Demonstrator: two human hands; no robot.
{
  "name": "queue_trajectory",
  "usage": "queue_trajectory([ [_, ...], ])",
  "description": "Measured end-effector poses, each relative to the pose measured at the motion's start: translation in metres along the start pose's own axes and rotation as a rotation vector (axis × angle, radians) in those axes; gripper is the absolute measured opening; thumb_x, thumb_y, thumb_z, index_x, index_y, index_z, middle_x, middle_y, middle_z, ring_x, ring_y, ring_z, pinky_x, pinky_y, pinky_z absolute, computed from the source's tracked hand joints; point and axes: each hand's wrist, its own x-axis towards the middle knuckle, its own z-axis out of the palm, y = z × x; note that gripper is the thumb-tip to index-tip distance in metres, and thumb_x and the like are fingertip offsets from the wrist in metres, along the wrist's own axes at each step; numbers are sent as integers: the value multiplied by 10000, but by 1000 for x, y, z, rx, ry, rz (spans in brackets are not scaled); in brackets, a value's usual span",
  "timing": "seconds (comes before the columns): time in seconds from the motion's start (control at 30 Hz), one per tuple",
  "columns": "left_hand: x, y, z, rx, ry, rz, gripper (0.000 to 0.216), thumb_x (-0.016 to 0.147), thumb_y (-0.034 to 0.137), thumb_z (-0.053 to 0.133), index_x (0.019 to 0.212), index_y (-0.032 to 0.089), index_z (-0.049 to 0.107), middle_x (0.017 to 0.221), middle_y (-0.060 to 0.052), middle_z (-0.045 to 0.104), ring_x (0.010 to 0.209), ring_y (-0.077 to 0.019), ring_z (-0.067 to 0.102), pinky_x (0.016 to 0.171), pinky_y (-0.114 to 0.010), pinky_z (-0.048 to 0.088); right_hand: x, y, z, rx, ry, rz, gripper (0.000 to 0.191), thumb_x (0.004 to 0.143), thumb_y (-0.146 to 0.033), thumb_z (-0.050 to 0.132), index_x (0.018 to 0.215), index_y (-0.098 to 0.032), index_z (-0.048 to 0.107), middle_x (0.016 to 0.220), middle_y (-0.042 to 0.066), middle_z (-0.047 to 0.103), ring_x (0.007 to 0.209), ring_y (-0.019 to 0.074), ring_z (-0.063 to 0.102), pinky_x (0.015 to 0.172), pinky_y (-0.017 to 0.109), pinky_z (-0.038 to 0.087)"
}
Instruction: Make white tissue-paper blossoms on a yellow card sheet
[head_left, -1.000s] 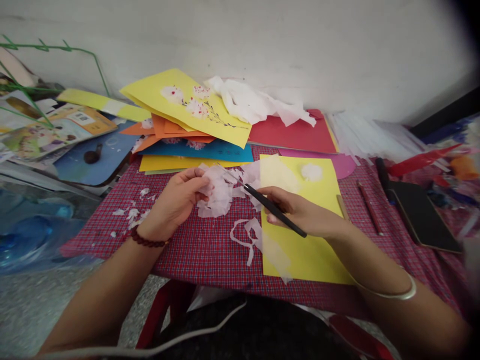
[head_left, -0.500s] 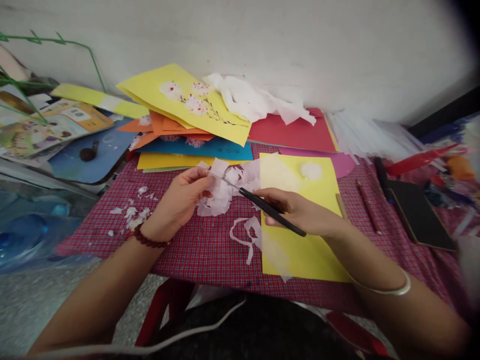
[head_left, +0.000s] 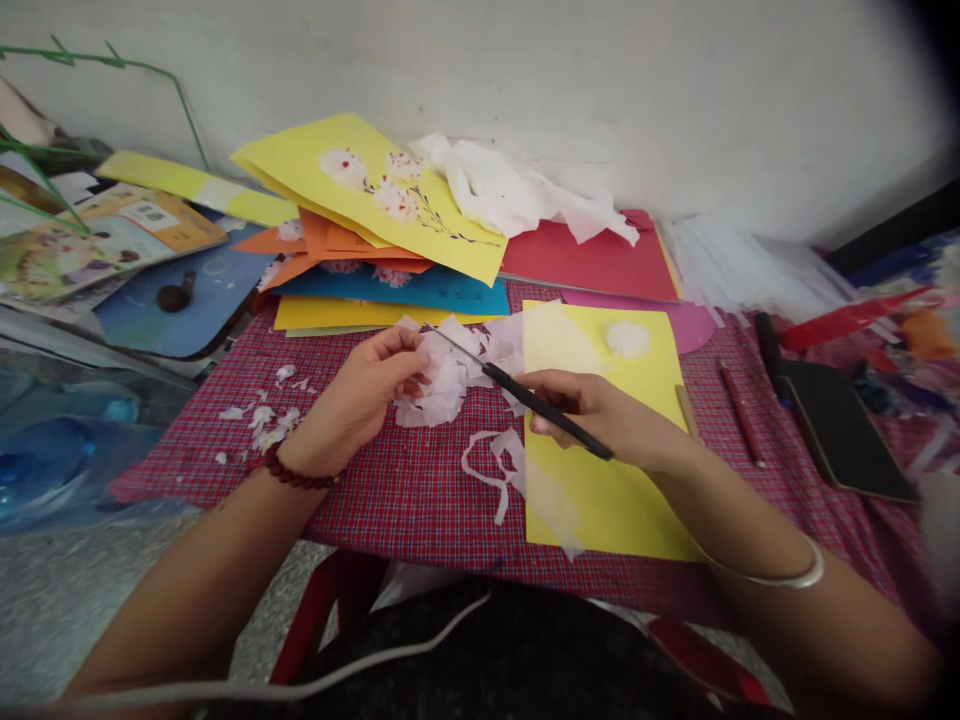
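My left hand (head_left: 356, 400) pinches a wad of thin white tissue paper (head_left: 446, 385) above the red checked tablecloth (head_left: 397, 500). My right hand (head_left: 600, 420) grips black-handled scissors (head_left: 525, 397), whose blades point left into the tissue. A yellow card sheet (head_left: 607, 480) lies under my right hand, with a small white tissue ball (head_left: 626, 340) near its top. A curled strip of cut tissue (head_left: 491, 465) lies on the cloth between my hands.
Stacked coloured card sheets (head_left: 390, 250) with tissue flowers lie at the back, and crumpled white tissue (head_left: 517, 195) rests on a red sheet. Tissue scraps (head_left: 259, 420) dot the cloth on the left. A pencil (head_left: 741, 412) and a black notebook (head_left: 840, 430) lie at the right. Books (head_left: 90, 240) sit far left.
The scissors have worked a little further left into the tissue, and my left hand has turned the wad slightly. The view has shifted down a bit.
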Motion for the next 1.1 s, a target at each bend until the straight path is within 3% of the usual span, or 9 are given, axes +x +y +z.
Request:
queue_trajectory([
  [0.13, -1, 1, -1, 95, 5, -1, 102, 643, 180, 743, 685, 149, 655, 630, -5, 622, 526, -79, 522, 479, -193, 387, -1, -1, -2, -20, -2, -72, 566, 852, -515, 683, 1278, -172, 542, 935, 47, 584, 785, 148, 499, 644, 274, 428],
  [0.23, -2, 4, 0, 31, 64, 70, 89, 646, 159, 738, 663, 154, 651, 637, 4, 620, 539, -75, 520, 497, -190, 399, -2, -1, -5, -55, -42, -114, 616, 865, -547, 651, 1310, -152, 489, 1052, 87, 574, 889, 179, 508, 742, 309, 457],
  [0.47, -2, 8, -1, -202, 92, 153, 126, 683, 148, 759, 732, 171, 645, 660, 15, 625, 606, -87, 565, 543, -186, 440, -3, -3, -7, -112, -98, -96, 615, 869, -532, 650, 1324, -150, 492, 1023, 67, 584, 827, 161, 505, 699, 290, 437],
  [0.67, -1, 2, 1, -37, 7, 58, 97, 667, 135, 728, 669, 154, 633, 606, 19, 597, 517, -68, 506, 487, -193, 381, -1, -3, -5, -116, -113, -119, 604, 877, -509, 655, 1340, -152, 500, 1064, 79, 610, 846, 168, 532, 711, 292, 449],
  [0.9, 1, -6, -2, 63, -56, 43, 80, 676, 158, 720, 671, 156, 640, 604, 8, 603, 501, -65, 483, 484, -198, 361, 1, 1, -5, -111, -123, -100, 635, 850, -500, 692, 1371, -190, 503, 1070, 61, 601, 902, 178, 536, 757, 300, 460],
  [1.1, 1, -7, -3, 89, -68, 48, 83, 687, 176, 724, 682, 155, 644, 609, 5, 600, 510, -68, 482, 493, -199, 366, 1, 3, -2, -42, -104, -64, 555, 860, -494, 681, 1316, -205, 553, 922, 20, 575, 785, 145, 495, 659, 270, 421],
])
